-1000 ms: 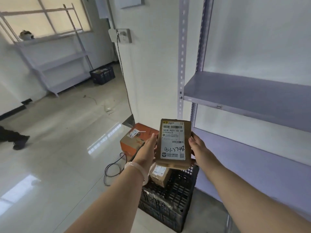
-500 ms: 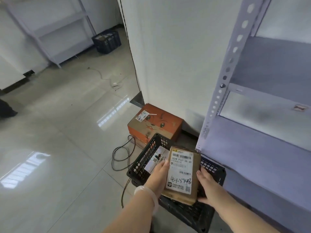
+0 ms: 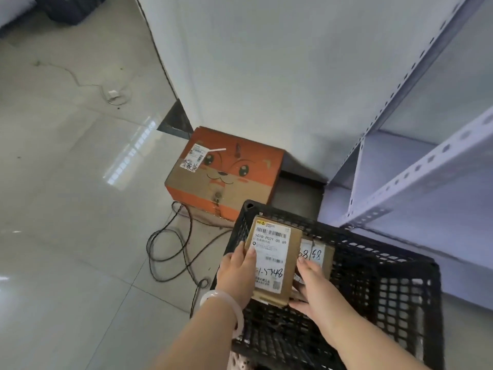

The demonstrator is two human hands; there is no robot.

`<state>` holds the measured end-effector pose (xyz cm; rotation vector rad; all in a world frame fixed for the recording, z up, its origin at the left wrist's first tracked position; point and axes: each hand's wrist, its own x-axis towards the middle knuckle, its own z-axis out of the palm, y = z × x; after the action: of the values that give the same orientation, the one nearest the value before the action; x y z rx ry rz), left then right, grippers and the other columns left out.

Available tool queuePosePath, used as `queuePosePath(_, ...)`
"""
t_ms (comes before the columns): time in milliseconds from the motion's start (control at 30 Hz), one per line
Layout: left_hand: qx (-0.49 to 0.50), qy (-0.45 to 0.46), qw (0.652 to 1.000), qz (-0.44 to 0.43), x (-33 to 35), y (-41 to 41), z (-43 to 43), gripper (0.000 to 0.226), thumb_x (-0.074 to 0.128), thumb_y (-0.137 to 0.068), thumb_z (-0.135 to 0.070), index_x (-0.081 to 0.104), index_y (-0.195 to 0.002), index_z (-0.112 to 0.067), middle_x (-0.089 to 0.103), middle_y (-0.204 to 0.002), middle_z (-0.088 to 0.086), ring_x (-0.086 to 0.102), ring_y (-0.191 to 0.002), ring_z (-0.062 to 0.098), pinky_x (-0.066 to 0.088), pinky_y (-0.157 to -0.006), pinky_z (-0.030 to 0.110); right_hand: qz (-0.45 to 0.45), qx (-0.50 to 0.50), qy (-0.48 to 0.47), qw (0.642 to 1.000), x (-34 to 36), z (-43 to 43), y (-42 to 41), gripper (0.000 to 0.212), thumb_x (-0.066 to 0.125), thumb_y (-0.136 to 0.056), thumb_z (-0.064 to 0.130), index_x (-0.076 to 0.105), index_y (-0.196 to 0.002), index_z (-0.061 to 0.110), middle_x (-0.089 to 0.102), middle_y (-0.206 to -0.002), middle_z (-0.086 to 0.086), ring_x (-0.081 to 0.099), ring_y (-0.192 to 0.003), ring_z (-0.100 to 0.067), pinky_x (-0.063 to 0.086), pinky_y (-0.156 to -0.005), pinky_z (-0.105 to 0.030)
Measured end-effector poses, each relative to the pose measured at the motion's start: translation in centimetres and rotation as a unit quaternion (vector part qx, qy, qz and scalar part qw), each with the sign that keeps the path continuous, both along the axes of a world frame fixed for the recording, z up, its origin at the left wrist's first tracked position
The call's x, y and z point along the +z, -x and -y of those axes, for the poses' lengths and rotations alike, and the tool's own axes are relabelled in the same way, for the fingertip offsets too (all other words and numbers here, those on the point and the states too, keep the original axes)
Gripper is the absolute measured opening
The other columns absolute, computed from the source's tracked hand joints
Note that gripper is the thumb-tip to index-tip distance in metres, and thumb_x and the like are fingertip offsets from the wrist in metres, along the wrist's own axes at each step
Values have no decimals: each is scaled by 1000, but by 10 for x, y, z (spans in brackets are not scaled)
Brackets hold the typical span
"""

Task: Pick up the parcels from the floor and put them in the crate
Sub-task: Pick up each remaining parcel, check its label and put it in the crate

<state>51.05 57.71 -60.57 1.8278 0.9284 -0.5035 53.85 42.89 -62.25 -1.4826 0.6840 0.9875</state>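
A small brown parcel (image 3: 277,244) with a white shipping label is held over the left part of the black lattice crate (image 3: 400,276). My left hand (image 3: 237,273) grips its left edge, thumb on the label. My right hand (image 3: 314,287) holds its right and lower edge. Beneath it in the crate lies another brown parcel (image 3: 320,253) with handwritten numbers. A larger orange box (image 3: 226,169) with a fox face stands on the floor behind the crate, against the wall.
A black cable (image 3: 170,249) loops on the tiled floor left of the crate. A grey metal shelf rack (image 3: 405,182) stands right of the crate. A white wall corner (image 3: 240,62) rises behind the orange box. Another dark crate (image 3: 69,6) sits far off.
Both hands have lowered the small parcel from chest height down into the crate's left part. The view has tilted down toward the crate.
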Motion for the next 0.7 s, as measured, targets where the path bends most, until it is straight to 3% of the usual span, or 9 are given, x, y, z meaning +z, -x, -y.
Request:
queuePosePath(133, -30, 7, 999, -34, -42, -9, -3, 60, 33, -95, -48, 18, -150, -28, 33, -152, 2, 34, -137, 24, 32, -113, 46, -7, -41, 2, 999, -37, -15, -5, 30, 42, -99, 43, 44, -128, 34, 60, -116, 4, 54, -112, -19, 42, -105, -50)
queuePosePath(267, -35, -17, 997, -65, -56, -4, 3, 64, 31, -97, -45, 2, -152, -30, 19, -157, 1, 20, -143, 24, 23, -117, 46, 18, -14, 28, 999, -59, -26, -6, 64, 42, -81, 69, 39, -138, 41, 49, -142, 5, 44, -132, -21, 34, -112, -47)
queuePosePath(367, -31, -37, 996, -68, -55, -4, 8, 68, 33, -98, -44, -6, -151, -31, 5, -160, 0, 5, -147, 22, 15, -119, 43, 25, 2, 41, 999, -63, -30, -8, 60, 38, -87, 65, 34, -142, 41, 45, -147, 5, 39, -136, -22, 30, -114, -48)
queuePosePath(433, -24, -45, 996, -75, -53, -7, 13, 71, 36, -97, -45, -8, -151, -31, 1, -161, 1, 0, -148, 22, 12, -118, 43, 30, 15, 51, 998, -63, -29, -9, 65, 37, -81, 71, 36, -141, 43, 47, -145, 7, 41, -135, -21, 31, -113, -48)
queuePosePath(533, -17, -59, 997, -48, -51, -11, 18, 75, 40, -96, -45, -6, -152, -27, 4, -157, -1, 9, -145, 22, 19, -116, 38, 54, 5, 59, 997, -67, -26, -8, 82, 35, -60, 81, 43, -135, 47, 52, -140, 11, 44, -131, -17, 33, -111, -48)
queuePosePath(633, -53, -94, 994, -12, -52, -10, 15, 75, 41, -94, -47, -1, -153, -24, 12, -147, -3, 24, -136, 19, 30, -110, 33, 63, -8, 68, 996, -71, -27, -6, 82, 34, -60, 81, 45, -134, 47, 50, -141, 10, 43, -132, -15, 33, -112, -48)
queuePosePath(700, -87, -117, 989, -32, -54, -10, 12, 72, 37, -95, -49, 2, -153, -23, 13, -150, -3, 22, -140, 19, 28, -113, 35, 62, 6, 65, 996, -71, -31, -4, 90, 33, -58, 85, 42, -138, 44, 47, -145, 10, 40, -135, -16, 30, -114, -47)
